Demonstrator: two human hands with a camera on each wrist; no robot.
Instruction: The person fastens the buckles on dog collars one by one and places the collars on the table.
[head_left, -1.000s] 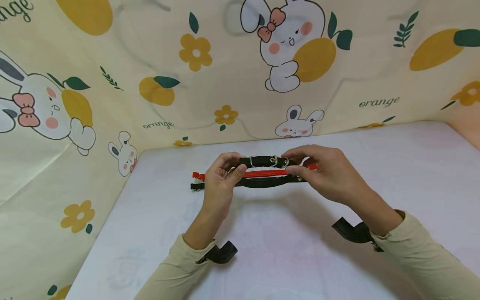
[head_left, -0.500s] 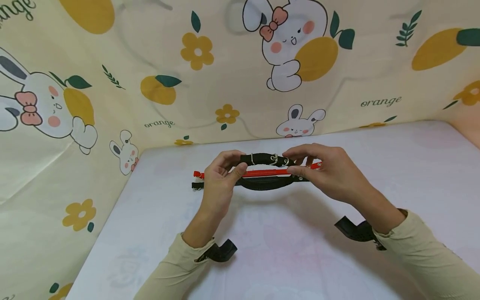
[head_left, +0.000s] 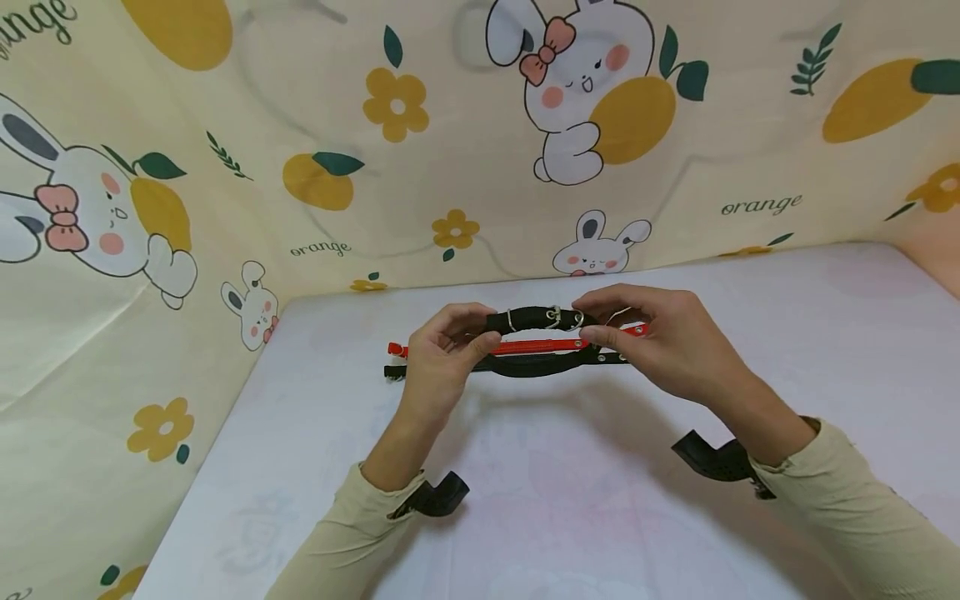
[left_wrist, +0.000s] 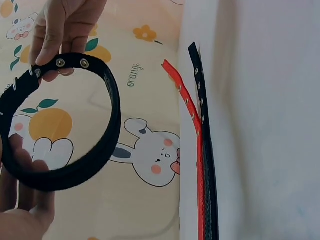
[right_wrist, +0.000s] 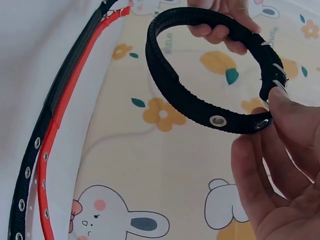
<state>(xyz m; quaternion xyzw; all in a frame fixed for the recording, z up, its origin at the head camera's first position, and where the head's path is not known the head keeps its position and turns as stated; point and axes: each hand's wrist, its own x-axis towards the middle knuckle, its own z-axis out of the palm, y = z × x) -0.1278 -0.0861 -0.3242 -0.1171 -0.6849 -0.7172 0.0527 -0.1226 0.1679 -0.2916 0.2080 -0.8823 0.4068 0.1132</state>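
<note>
A black collar (head_left: 534, 319) bent into a loop is held above the white table between both hands. My left hand (head_left: 442, 358) pinches its left end, and my right hand (head_left: 645, 342) pinches the end with eyelets and the metal buckle (head_left: 555, 316). In the left wrist view the black loop (left_wrist: 100, 150) stands wide, with right-hand fingers (left_wrist: 52, 37) on its eyelet end. In the right wrist view the loop (right_wrist: 190, 102) shows two eyelets by my right thumb. A red collar (head_left: 525, 345) and a second black collar (head_left: 525, 367) lie flat side by side on the table under the hands.
The white table (head_left: 585, 500) is backed by a cream cloth (head_left: 375, 167) printed with rabbits and oranges, which also runs down the left side. Black wrist straps (head_left: 435, 498) sit on both beige sleeves. The flat red collar (left_wrist: 192, 120) and black collar (left_wrist: 207, 165) reach near the table's far edge.
The black loop was opened slightly wider half a second ago and is flatter again now. Both hands keep their hold and have barely shifted.
</note>
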